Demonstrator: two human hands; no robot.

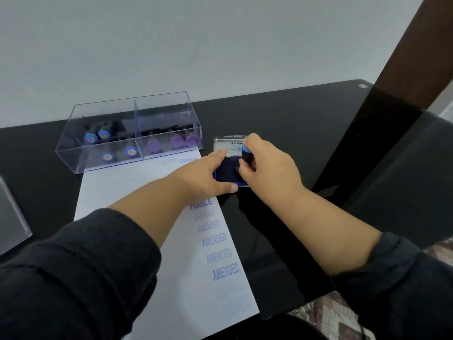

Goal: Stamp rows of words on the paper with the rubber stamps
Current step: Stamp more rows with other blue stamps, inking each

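Sleeves: dark long sleeves (73,273) are filling the near foreground, both forearms reaching forward over the black glossy tabletop (294,114)
Paper: white sheet of paper (117,192) is lying on the tabletop under the left forearm, its right margin carrying a column of blue stamped words reading FRAGILE and AMENDED, some faint
Left hand: left hand (206,175) is lying flat and open, fingers spread, thumb tip touching the near edge of the ink pad, index fingertip reaching its lid; it is gripping nothing
Right hand: right hand (267,168) is curling closed around the black rubber stamp with blue cap (245,153), holding it upright with its base down on the pad
Ink pad: open blue ink pad (226,175) is sitting just beside the paper's right edge, its clear labelled lid (230,144) tilting up behind
Storage box: clear plastic divided box (132,133) is standing at the paper's far edge, holding blue-capped stamps (98,136) on the left and purple-capped stamps (176,142) on the right
Left margin: clear plastic lid (9,217) is lying well apart at the frame edge
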